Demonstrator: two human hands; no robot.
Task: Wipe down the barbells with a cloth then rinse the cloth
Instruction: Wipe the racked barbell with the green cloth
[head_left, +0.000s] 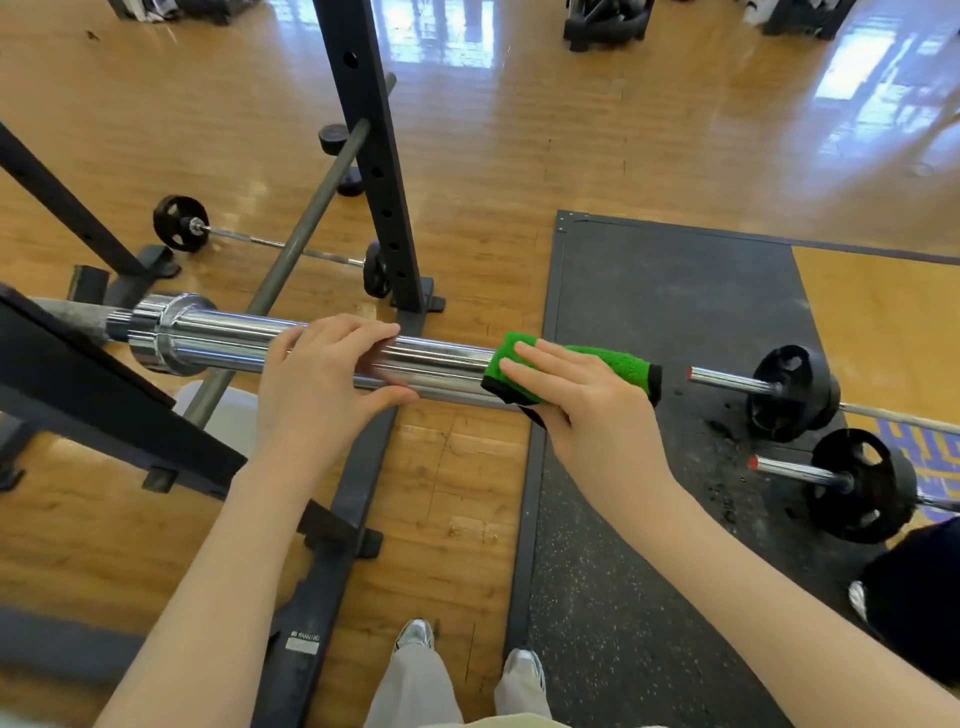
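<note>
Barbell (249, 338): its chrome sleeve lay across the frame centre, running from 9 o'clock toward 3 o'clock, its inner end resting in the black rack (374, 171). Rubber mat (675, 312) lay on the floor at 3 o'clock, under the sleeve's free end. Two smaller plate-loaded bars (795, 392) sat on the mat at 4 o'clock, seemingly waiting their turn. Left hand (322, 379) gripped the sleeve, fingers curled over the top and thumb beneath, likely to stop it spinning while wiped. Right hand (576, 400) clasped the green cloth (613, 366), which was wrapped around the sleeve's end, fingers lying over it; wrapping lets one pass clean the whole circumference. Rinsing was not yet begun.
</note>
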